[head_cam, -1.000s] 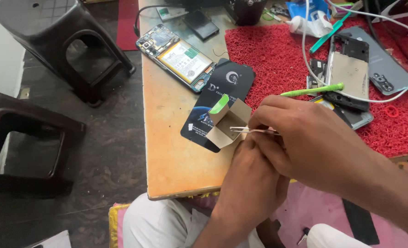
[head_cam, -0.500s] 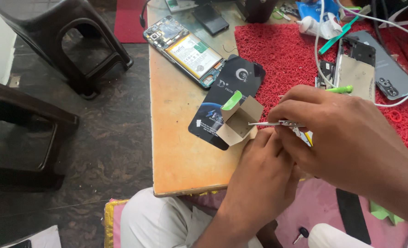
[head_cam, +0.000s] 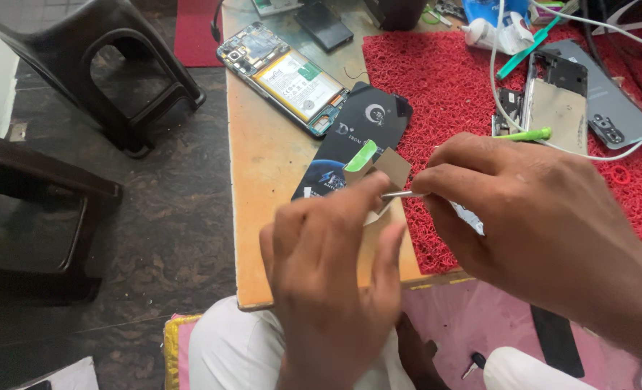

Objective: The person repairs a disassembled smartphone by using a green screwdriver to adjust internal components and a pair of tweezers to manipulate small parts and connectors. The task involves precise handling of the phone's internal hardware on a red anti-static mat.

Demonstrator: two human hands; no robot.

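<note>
Change: the left hand [head_cam: 332,289] has been raised nearer the camera since half a second ago; more of the worktop [head_cam: 263,180] is covered by it.
Left hand: fingers spread loosely, thumb tip laid against the tweezers [head_cam: 402,194]; nothing is seen gripped.
Card [head_cam: 386,177]: a small folded brown piece, partly hidden behind the left thumb, above the black packet [head_cam: 360,137].
Right hand [head_cam: 523,209]: closed around the tweezers.
Edges: both hands are held over the worktop's near edge.
Open room: bare wood lies left of the packet; the red mat [head_cam: 436,79] is crowded with phone parts.
</note>
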